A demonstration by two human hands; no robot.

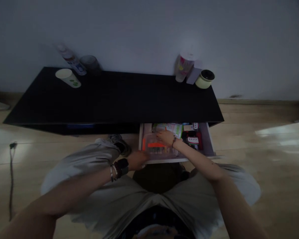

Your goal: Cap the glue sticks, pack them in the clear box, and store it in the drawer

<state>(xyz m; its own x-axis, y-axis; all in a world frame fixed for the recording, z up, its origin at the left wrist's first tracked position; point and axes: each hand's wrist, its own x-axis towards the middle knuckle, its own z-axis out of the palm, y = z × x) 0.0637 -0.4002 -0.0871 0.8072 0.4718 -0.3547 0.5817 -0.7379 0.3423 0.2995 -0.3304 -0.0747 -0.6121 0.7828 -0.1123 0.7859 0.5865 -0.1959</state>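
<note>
Probably a home: wood-plank floor (264, 186), black desk (109, 96) with drawer (176, 160).

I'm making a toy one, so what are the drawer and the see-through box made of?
The drawer looks like white-painted wood or board, with smooth, flat edges, though I can't be sure. The see-through box looks like shiny clear plastic, because you can see the things inside it.

1. Black surface (109, 99) spans the scene, dark and flat.
2. Paper cup (68, 78), pale with green marks, lies on its side at far left.
3. Plastic bottle (71, 59) stands tilted just beside a dark tumbler (90, 64), far left.
4. Clear printed cup (184, 66) stands far right, near a pale card (193, 75).
5. Cream jar with dark lid (204, 79) sits just right of the card.
6. Black cable (12, 179) hangs at left over the wooden floor (264, 186).
7. Pale wall (149, 30) runs along the far side.
</note>
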